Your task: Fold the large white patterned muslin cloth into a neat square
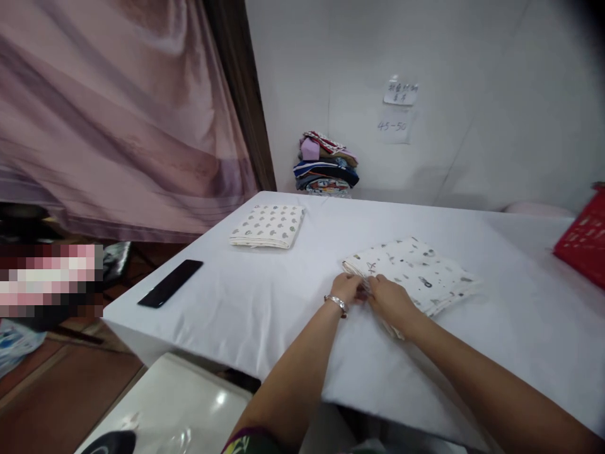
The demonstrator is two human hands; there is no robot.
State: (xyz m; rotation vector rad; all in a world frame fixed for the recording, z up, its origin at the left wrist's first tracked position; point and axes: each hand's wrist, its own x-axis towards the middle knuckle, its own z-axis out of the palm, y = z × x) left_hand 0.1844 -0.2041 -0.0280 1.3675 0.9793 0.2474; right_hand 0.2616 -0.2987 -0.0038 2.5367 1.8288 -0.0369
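A folded white cloth (409, 268) with small grey and dark printed figures lies at an angle on the table. At its near left edge, my left hand (347, 289), with a silver bracelet at the wrist, has its fingers closed on the fabric. Close beside it, my right hand (390, 304) also grips that edge, its fingers nearly meeting the left ones. The fingertips are partly hidden by the cloth's layers. Farther left lies a second folded white cloth (269, 226), printed with rows of grey motifs, untouched by either hand.
A white-covered table (227, 315) spans the view. On its left side lies a black flat rectangular object (171, 284). A stack of folded fabrics (326, 167) rises by the wall. At right stands a red basket (586, 236). A pink curtain (118, 113) hangs at left; a white stool-like surface (174, 397) is below.
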